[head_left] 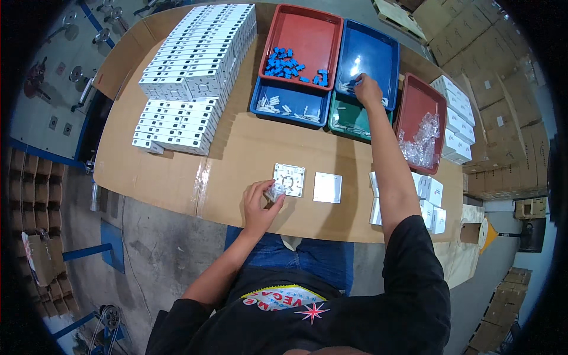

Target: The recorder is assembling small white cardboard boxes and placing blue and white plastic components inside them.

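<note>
My left hand (258,207) is at the lower left corner of a white square plate (290,179) with a round pattern in its middle. Its thumb and fingers close round a small clear plastic piece (274,191). To the right of that plate lies a plain white square cover (328,187). My right arm stretches far forward, and my right hand (368,91) reaches down into the far blue tray (370,50). Its fingertips are together among small pale parts (348,86); what they pinch is too small to make out.
Stacked white boxes (195,65) stand at the left. A red tray (305,26) holds blue pieces; a near blue tray (290,112) and a green tray (349,115) hold small parts. Clear plastic pieces (421,142) fill part of another red tray (429,94). White blocks (431,189) lie at the right.
</note>
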The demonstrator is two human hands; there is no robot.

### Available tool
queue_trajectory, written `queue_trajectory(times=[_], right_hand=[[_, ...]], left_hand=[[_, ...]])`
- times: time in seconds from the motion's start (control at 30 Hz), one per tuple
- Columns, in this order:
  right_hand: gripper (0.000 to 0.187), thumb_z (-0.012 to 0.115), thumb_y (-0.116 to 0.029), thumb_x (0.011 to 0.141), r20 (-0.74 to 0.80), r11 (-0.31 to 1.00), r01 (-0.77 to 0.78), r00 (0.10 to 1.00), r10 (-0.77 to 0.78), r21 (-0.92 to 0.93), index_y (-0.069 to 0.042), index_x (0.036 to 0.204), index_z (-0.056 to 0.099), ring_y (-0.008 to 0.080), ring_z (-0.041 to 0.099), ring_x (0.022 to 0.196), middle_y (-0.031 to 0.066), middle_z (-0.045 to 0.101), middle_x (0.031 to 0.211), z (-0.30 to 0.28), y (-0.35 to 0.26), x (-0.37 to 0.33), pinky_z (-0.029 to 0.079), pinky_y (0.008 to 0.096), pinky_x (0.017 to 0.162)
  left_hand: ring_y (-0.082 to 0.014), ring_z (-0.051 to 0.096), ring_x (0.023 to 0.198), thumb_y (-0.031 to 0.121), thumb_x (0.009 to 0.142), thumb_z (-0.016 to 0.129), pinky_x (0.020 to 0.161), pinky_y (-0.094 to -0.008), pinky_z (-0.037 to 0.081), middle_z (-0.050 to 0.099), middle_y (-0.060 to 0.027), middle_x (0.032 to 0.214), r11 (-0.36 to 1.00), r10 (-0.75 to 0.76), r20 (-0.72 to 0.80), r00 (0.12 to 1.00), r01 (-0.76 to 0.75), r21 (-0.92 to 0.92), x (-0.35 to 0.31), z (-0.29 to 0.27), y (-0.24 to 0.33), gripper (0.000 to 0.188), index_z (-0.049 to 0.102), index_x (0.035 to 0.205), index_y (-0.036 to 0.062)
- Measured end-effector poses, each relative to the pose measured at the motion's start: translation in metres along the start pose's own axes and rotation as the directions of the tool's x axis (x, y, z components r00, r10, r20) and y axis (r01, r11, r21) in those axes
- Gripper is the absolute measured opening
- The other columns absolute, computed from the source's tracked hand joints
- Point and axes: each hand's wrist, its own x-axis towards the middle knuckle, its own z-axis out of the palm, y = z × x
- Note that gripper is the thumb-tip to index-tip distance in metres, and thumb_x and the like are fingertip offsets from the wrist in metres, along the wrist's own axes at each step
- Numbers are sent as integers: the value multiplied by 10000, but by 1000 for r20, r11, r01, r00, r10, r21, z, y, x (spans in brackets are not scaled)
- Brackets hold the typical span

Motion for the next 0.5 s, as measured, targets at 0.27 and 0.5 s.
queue_trajectory(times=[0.27,0.5], right_hand=[[207,651,-178,863,26,998,26,999,-25,-48,-136,1031,765,394,711,1007,168,755,1059,-4,25,7,570,482,871],[236,769,-126,864,-162,785,59,985,53,616,-23,1075,766,132,657,733,53,751,888,-37,64,9,506,275,659]], left_hand=[[-251,628,977,146,774,852,878,-372,473,675,-79,1066,1000,-16,-10,1000,16,-17,-6,7,-6,433,698,1170,64],[-250,628,957,160,777,853,874,-377,478,674,-72,1054,998,12,-13,1000,-12,-69,-8,13,2,426,699,1165,68]])
